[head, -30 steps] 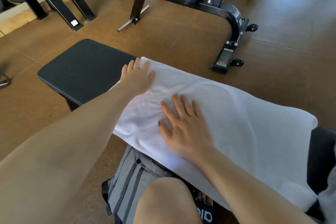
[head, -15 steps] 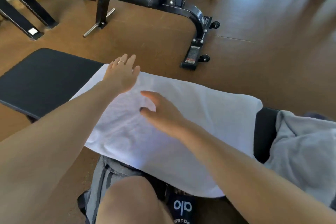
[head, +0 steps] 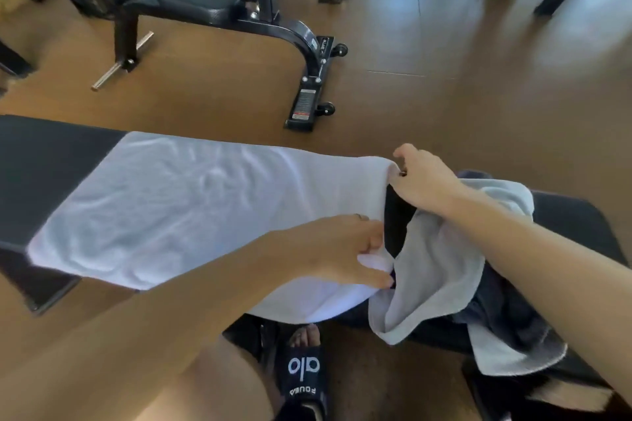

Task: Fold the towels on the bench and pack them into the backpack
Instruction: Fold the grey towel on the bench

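— Where's each grip?
— Left hand [head: 345,249] pinches the white towel's [head: 191,208] near right corner; right hand [head: 422,178] pinches the far one.
— Beside it?
— A grey towel [head: 441,270], rumpled on the surface [head: 51,164].

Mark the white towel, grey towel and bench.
white towel [head: 178,202], head view, flat middle.
grey towel [head: 434,270], head view, draped middle fold.
bench [head: 44,161], head view, bare black pad at left.

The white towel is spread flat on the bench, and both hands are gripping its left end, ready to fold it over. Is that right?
Not quite. In the head view both hands hold the right end of the white towel, not the left: the left hand pinches the near corner and the right hand the far corner. The towel does lie spread on the bench.
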A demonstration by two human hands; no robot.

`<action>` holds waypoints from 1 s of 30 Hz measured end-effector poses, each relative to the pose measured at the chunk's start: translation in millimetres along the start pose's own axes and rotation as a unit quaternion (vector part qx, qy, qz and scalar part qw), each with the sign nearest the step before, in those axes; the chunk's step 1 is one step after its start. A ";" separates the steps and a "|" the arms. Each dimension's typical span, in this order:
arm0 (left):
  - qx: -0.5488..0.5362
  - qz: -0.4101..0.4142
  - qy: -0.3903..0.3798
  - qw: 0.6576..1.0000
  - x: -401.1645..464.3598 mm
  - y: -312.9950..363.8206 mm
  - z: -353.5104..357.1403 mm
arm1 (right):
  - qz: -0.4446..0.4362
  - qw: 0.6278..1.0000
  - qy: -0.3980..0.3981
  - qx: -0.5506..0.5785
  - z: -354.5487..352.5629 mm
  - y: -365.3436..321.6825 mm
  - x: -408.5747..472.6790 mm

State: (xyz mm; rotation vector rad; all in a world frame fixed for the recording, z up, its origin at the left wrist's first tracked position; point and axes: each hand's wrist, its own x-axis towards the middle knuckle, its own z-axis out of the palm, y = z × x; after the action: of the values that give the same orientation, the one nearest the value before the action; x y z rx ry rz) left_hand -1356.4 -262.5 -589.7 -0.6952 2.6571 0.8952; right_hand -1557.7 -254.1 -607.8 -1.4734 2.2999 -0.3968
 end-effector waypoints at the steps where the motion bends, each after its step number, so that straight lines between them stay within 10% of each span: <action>1: 0.019 -0.003 0.009 1.000 2.2 1.1 6.1 | -0.021 1.000 0.003 -0.012 1.7 5.4 -4.6; 8: 0.032 -0.032 0.039 0.998 1.2 -1.1 14.4 | -0.169 0.969 0.052 -0.174 10.1 41.5 -34.8; 17: -0.137 -0.071 0.061 0.986 -32.0 9.9 -4.1 | 0.055 0.993 -0.070 0.074 1.7 4.5 13.4; 30: -0.089 -0.058 0.008 0.994 -45.5 21.9 16.2 | 0.105 0.977 -0.014 0.185 -12.2 7.9 27.3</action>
State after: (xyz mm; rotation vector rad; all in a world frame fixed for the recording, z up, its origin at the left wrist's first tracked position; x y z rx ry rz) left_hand -1327.4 -220.9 -574.2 -0.8919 2.5412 1.1068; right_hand -1580.0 -275.3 -604.7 -1.0381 2.1825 -0.6909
